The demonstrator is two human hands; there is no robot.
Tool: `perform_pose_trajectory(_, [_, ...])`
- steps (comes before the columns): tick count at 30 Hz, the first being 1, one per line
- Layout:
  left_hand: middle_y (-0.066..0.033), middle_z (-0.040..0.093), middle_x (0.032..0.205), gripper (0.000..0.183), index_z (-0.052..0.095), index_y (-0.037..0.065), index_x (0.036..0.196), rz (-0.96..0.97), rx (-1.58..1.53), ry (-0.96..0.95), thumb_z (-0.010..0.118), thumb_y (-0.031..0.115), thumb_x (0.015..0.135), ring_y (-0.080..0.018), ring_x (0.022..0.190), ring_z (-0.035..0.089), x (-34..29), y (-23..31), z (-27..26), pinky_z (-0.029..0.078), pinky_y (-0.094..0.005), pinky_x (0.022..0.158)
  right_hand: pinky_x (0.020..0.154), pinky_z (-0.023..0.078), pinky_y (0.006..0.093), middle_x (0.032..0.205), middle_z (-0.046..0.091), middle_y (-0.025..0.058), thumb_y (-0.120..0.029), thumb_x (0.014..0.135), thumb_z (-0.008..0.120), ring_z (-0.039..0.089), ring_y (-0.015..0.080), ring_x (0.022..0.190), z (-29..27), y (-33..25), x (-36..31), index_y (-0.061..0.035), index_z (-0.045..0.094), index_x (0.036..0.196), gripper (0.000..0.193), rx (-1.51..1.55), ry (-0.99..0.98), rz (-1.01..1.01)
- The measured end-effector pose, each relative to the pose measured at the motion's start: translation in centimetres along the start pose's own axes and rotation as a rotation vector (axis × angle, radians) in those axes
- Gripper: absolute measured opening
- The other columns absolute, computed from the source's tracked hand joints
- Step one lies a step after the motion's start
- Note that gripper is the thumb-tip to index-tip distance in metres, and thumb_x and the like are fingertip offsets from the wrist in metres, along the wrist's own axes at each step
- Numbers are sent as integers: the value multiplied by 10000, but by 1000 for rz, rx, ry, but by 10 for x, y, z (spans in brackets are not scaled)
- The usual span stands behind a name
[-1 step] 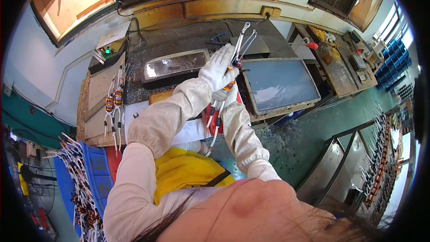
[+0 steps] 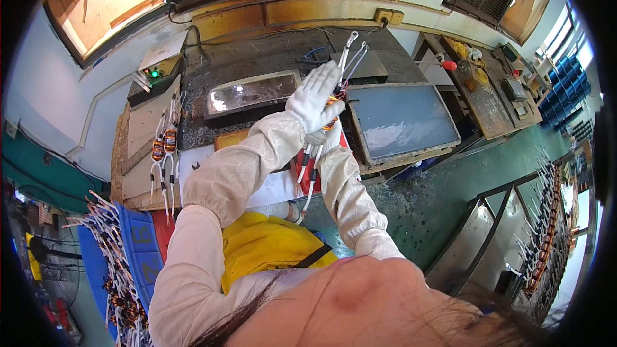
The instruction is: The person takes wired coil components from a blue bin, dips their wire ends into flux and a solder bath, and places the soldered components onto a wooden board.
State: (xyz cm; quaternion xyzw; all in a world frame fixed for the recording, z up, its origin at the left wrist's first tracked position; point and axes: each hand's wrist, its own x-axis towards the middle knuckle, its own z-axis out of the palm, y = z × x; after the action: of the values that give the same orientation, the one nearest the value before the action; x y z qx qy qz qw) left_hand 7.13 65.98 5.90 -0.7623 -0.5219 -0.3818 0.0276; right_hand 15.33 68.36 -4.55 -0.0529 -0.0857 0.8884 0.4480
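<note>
My left hand, in a white glove, lies flat against a copper-wound coil, its fingers stretched out and its thumb across the winding. Just below it, my right hand, also gloved, is wrapped round the coil's lower part; the left hand and the leads partly hide its fingers. White-sleeved leads with ring terminals stick up beyond the hands. More white leads with black sleeves hang down below them. Much of the winding is covered by the gloves.
Right of my hands stands a rectangular tank of greyish liquid; a smaller framed solder-like bath lies left. Two similar coils rest on the bench's left side. A blue bin full of coils stands lower left, a loaded rack right.
My left hand has shifted slightly to the right, and its thumb covers more of the winding. The right hand keeps its hold on the coil.
</note>
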Motion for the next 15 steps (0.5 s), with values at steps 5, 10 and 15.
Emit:
perform_pose_trajectory(5, [-205,508,1268,606,516,-1,1218,372,312,-119,698,256,701,-348,1196,484,4,11,-4,346,-436,1060,863,496,432,1190,570,124,-464,954,362,583,293,1037,1,-1,3,-119,471,1277,485,-18,-5,-40])
perform_pose_trajectory(10, [-194,503,1272,547,540,10,1165,455,333,41,677,287,714,-338,1160,509,9,20,-10,377,-435,1035,897,479,430,1195,570,124,-460,954,368,573,291,1058,-1,1,4,-117,483,1271,481,-41,9,-59])
perform_pose_trajectory(15, [-196,509,1257,563,512,29,1199,322,287,-41,675,276,720,-348,1174,493,-4,6,0,372,-429,1036,930,461,429,1201,570,125,-455,953,373,564,289,1079,3,6,-1,-115,494,1265,477,-105,8,-126])
